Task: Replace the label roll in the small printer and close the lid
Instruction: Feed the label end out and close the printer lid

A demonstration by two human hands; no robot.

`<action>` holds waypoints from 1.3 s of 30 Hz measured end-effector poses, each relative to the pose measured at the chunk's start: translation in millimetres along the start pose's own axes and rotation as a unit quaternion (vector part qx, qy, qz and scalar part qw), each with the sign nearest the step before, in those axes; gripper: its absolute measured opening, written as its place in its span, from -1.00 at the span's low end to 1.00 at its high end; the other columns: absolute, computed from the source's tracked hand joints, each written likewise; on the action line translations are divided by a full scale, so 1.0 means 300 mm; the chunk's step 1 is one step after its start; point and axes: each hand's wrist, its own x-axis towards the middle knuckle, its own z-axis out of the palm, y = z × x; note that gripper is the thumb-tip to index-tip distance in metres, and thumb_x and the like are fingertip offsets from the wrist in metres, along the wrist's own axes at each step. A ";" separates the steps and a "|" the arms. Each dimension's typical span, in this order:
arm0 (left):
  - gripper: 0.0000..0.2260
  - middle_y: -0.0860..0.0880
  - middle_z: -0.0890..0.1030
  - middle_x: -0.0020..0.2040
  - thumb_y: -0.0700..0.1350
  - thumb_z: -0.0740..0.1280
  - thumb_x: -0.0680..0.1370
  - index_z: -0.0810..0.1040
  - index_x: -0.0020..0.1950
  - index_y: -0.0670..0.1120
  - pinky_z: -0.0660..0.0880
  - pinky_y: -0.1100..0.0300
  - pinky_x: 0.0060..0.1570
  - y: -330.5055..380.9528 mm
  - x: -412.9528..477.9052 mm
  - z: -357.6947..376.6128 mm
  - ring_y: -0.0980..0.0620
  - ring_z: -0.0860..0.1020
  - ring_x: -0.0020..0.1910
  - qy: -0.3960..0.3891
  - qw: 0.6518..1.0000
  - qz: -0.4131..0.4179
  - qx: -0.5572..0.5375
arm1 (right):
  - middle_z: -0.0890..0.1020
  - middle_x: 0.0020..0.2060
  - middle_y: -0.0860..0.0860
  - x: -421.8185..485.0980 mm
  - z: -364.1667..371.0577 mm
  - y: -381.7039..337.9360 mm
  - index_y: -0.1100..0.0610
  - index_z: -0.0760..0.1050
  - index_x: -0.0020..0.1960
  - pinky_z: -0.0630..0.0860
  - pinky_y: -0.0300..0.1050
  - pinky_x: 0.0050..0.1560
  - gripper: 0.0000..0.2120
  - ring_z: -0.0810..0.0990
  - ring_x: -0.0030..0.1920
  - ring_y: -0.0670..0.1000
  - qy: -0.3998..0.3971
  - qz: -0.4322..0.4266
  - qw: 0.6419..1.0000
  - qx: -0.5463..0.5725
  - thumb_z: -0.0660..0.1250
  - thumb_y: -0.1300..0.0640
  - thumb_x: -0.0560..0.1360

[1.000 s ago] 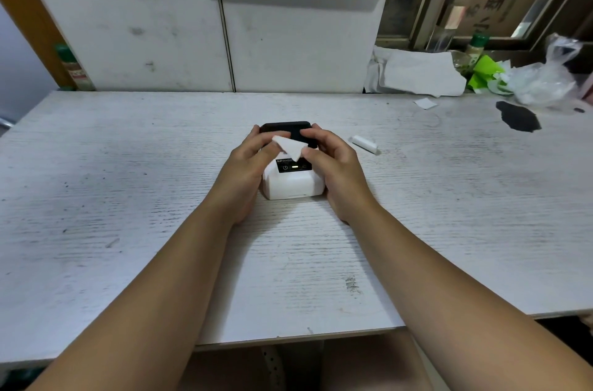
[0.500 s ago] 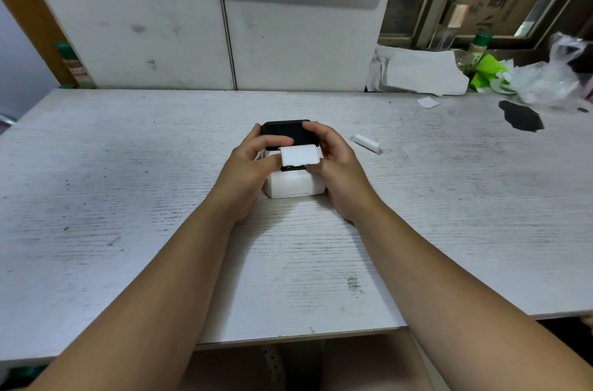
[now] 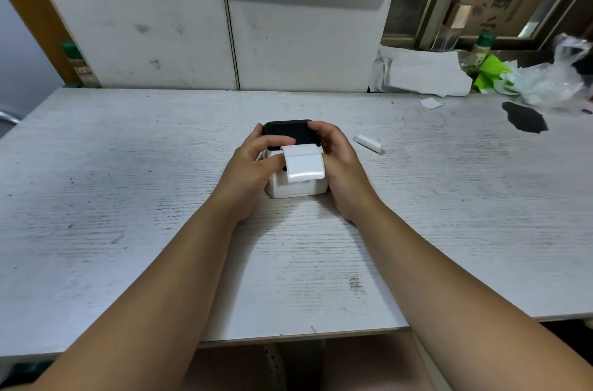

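A small white printer (image 3: 296, 189) with a black lid (image 3: 288, 131) stands at the middle of the table. A white label strip (image 3: 304, 163) hangs out over its front, hiding the dark panel. My left hand (image 3: 253, 166) grips the printer's left side, thumb on the strip's left edge, fingers against the lid. My right hand (image 3: 341, 163) holds the right side, fingertips on the lid's far right corner. Whether the lid sits fully down cannot be told.
A small white roll piece (image 3: 369, 143) lies just right of the printer. Crumpled paper (image 3: 423, 73), a green bottle (image 3: 481, 47) and plastic bags (image 3: 552, 79) crowd the back right corner by a black stain (image 3: 524, 118). White foam boxes (image 3: 224, 38) stand behind the table.
The label strip has come further out, from a small folded tip to a long flat piece draped over the printer's front. Both hands have stayed on the printer's sides.
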 end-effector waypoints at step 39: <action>-0.65 0.05 0.63 0.14 0.17 0.16 0.57 0.61 0.05 -0.02 0.44 0.24 0.17 -0.004 0.000 -0.006 0.25 0.54 0.16 -0.016 0.999 0.001 -0.035 | 0.46 0.36 -0.05 0.000 0.006 -0.010 -0.01 0.63 -0.13 0.34 0.00 0.41 -0.84 0.41 0.39 -0.09 0.039 0.018 0.998 0.045 0.28 0.14 0.50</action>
